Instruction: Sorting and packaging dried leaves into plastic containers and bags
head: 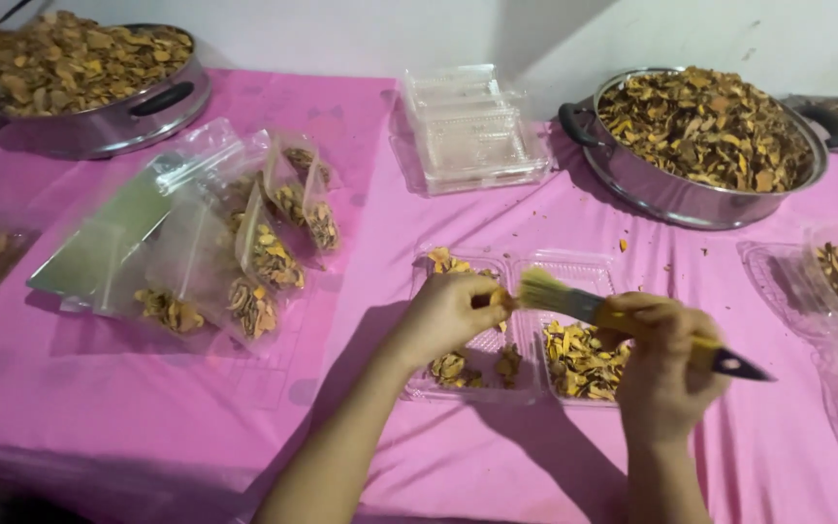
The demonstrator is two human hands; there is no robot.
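My right hand [666,364] grips a paintbrush [594,309] with a yellow handle and pale bristles that point left. My left hand [448,312] pinches a small dried piece right at the bristle tips. Both hands hover over an open clear plastic clamshell box [574,267] that holds dried yellow-brown slices in its two halves. The box lies on the pink tablecloth [361,233].
A steel pan [676,194] full of dried slices stands at the back right, another steel pan [118,121] at the back left. A stack of clear boxes [467,131] sits at the back centre. Filled clear bags [244,252] lie left; more clear trays [826,281] at right.
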